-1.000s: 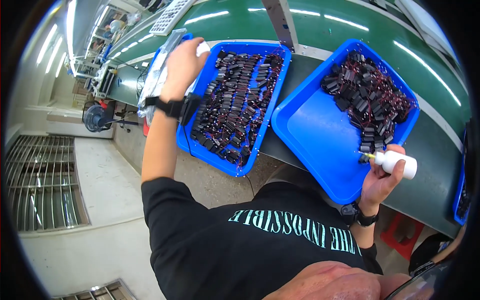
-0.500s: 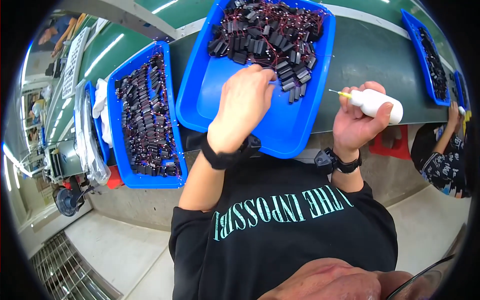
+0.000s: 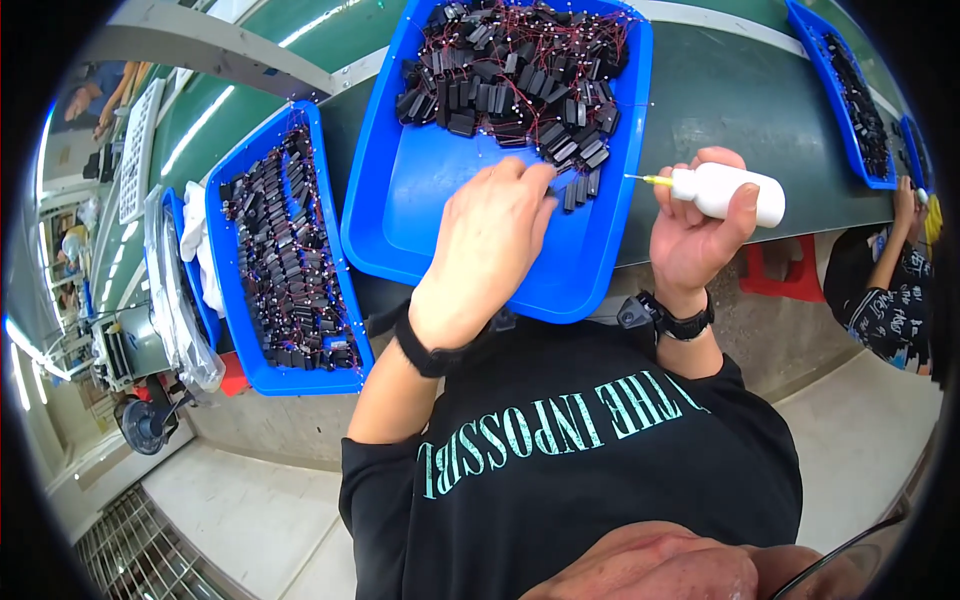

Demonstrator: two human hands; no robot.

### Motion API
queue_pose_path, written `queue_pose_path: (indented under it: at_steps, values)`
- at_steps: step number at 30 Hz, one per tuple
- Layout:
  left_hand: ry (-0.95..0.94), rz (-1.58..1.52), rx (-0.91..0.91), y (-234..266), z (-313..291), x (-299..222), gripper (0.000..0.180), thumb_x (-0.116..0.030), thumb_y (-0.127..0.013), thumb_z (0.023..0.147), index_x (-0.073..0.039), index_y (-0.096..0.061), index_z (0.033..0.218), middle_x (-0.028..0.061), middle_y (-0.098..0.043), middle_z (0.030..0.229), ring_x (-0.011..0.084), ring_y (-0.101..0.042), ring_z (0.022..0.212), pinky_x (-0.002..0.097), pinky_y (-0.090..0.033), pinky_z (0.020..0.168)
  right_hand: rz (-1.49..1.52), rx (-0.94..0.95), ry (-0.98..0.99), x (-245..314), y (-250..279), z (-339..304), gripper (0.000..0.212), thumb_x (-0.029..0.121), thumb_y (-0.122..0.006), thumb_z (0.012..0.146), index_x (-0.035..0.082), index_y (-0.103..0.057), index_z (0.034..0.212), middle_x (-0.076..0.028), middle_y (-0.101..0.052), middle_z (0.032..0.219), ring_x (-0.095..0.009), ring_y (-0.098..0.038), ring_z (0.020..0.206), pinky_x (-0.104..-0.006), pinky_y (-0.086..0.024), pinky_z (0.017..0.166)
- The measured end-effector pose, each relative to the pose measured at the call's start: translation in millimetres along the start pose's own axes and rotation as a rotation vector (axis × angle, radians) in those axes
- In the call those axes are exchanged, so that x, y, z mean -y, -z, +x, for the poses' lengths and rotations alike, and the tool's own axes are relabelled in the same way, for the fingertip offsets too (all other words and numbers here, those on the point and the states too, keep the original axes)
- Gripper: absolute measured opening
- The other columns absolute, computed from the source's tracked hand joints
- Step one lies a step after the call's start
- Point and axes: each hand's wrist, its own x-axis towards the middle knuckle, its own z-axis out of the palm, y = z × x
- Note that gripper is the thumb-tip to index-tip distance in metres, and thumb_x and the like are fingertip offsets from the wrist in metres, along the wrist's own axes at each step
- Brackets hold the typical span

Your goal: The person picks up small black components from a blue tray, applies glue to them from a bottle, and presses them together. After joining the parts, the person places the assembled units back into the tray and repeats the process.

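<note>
Over the large blue bin (image 3: 400,255), my left hand (image 3: 485,235) has its fingers bent down and drawn together, close to the lower edge of a heap of small black rectangular parts with thin red and black wires (image 3: 490,95). What its fingertips pinch, if anything, is hidden. A white squeeze bottle (image 3: 738,195) with a yellow-based, thin needle tip lies in my right hand (image 3: 700,230). The fingers and thumb wrap round the bottle, and its needle points left, at the bin's right rim.
Left of the large bin stands a second blue bin (image 3: 262,375) with rows of the same wired parts. More filled blue bins (image 3: 850,120) are at the far right, near another person's arm (image 3: 903,208). Under the green workbench (image 3: 740,110) is a red stool (image 3: 785,290).
My right hand has shifted slightly left with the bottle. The left hand has come a little lower and nearer to me over the bin. The whole view has shifted slightly.
</note>
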Motion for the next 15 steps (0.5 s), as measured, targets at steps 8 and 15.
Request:
queue_pose_path:
  at_steps: [8,15]
  values:
    - [-0.040,0.110,-0.015,-23.1,42.9,-17.1,0.017,-0.011,-0.068,0.077,-0.003,-0.061,0.091,0.0149,-0.059,0.084,0.0316,-0.061,0.085,0.0423,-0.050,0.070,0.022,-0.062,0.031,8.2,-14.5,0.0,0.053,0.054,-0.049,0.091,0.002,-0.055,0.094,0.005,-0.030,0.055,-0.008,-0.030,0.049,-0.0252,-0.034,0.051]
    - [-0.020,0.204,-0.051,-20.3,4.9,-13.4,0.014,-0.010,-0.067,0.076,-0.005,-0.058,0.084,0.0145,-0.057,0.081,0.0310,-0.060,0.080,0.0417,-0.050,0.068,-0.007,0.005,0.000,7.5,-5.4,-5.1,0.053,0.054,-0.049,0.091,0.002,-0.055,0.096,0.004,-0.035,0.059,-0.008,-0.033,0.050,-0.0258,-0.035,0.052]
